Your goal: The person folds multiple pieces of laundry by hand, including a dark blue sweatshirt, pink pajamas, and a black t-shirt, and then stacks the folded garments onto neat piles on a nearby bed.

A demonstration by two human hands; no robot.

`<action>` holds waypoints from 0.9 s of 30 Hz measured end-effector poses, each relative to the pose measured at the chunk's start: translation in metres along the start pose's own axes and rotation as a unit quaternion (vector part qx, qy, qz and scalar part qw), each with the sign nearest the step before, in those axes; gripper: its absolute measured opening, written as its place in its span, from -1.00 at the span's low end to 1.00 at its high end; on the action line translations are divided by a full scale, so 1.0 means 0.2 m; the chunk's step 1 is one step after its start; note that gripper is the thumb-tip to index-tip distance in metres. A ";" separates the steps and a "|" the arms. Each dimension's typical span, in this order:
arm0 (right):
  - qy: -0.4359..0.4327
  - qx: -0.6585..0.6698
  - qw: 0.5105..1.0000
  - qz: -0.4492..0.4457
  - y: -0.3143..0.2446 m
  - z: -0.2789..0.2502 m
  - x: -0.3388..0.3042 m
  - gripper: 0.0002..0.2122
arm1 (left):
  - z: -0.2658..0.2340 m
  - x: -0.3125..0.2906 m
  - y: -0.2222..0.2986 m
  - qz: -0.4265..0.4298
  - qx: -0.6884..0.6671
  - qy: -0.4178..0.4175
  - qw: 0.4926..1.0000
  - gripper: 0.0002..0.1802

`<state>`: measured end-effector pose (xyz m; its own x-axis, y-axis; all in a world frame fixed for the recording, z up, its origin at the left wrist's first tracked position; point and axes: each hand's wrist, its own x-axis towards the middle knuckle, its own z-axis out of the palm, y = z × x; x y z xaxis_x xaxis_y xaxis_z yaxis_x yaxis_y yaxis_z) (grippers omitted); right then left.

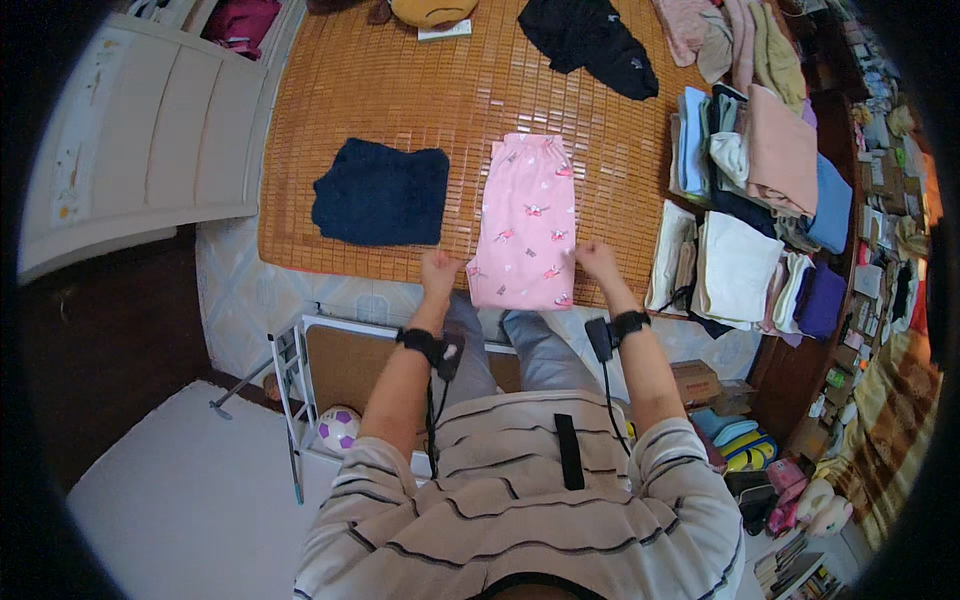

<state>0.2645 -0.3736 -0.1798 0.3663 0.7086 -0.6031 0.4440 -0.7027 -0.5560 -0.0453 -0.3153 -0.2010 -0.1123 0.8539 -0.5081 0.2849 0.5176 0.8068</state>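
Observation:
Pink pajama pants [527, 220] with a small red-and-white print lie folded lengthwise on the bamboo mat, their gathered waistband at the far end. The near end reaches the mat's front edge. My left hand [440, 270] is closed at the pants' left edge, where a small corner of cloth sticks out by the fingertips. My right hand [598, 262] is closed at the right edge, its fingers against the cloth. To the left of the pants lies a folded dark navy garment [382, 192], apart from both hands.
Folded clothes in stacks [740, 265] line the mat's right side. A black garment [590, 45] and a plush toy [433, 10] lie at the far side of the bamboo mat [300, 100]. Below the front edge stand a white-framed folding stand [290, 370] and a white-and-purple ball [338, 428].

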 end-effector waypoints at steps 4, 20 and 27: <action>-0.291 -0.138 0.918 0.232 0.26 0.14 -0.20 -0.47 | -0.01 -0.20 -0.30 -0.285 -0.052 -0.058 0.955 -0.57; -0.264 0.330 0.858 0.291 0.45 0.19 -0.46 -0.65 | 0.01 -0.38 -0.25 -0.329 -0.041 -0.263 0.906 -0.58; -0.339 0.354 0.831 0.263 0.11 -0.16 -0.64 -0.76 | -0.12 -0.52 0.11 -0.337 -0.071 -0.331 0.879 -0.56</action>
<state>0.2535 -0.4780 -0.0967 -0.2946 0.2612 -0.9193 -0.3110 -0.9358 -0.1662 -0.0497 -0.3920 -0.1237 0.3820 0.1568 -0.9108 0.2392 0.9351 0.2613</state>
